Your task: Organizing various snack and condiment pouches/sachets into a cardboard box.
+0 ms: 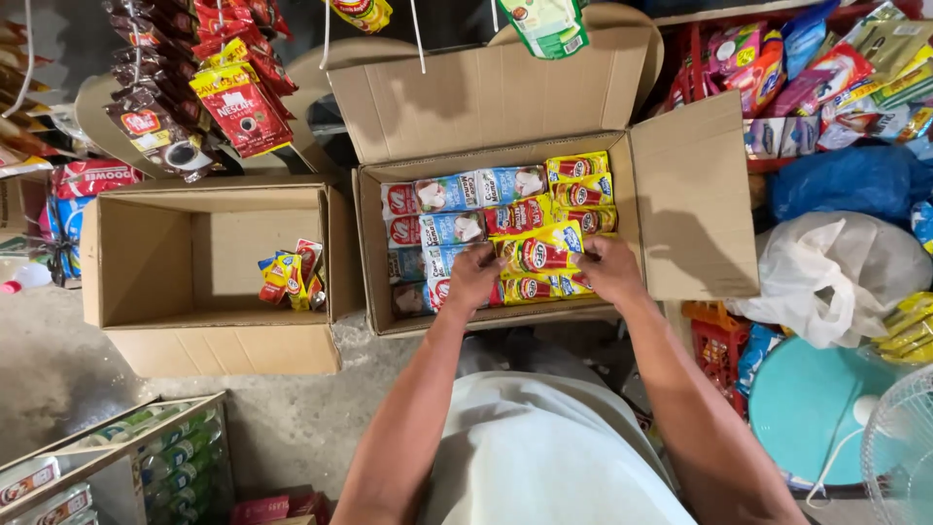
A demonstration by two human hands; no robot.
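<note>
Both hands (473, 276) (609, 268) gripping yellow-red packet (540, 252), open carton (671, 204)

The grey concrete floor (58, 369) carries two open cardboard boxes. The fuller box (680, 194) sits right under the left hand (473, 277) and right hand (607, 267), its base packed with sachet strips. The nearly empty box (146, 253) stands just left of the left hand, touching its neighbour.

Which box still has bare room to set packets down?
The left box: its floor is bare from the left wall to a few packets against the right wall. The right box is crowded edge to edge with sachets; both hands hold a yellow packet there.
</note>
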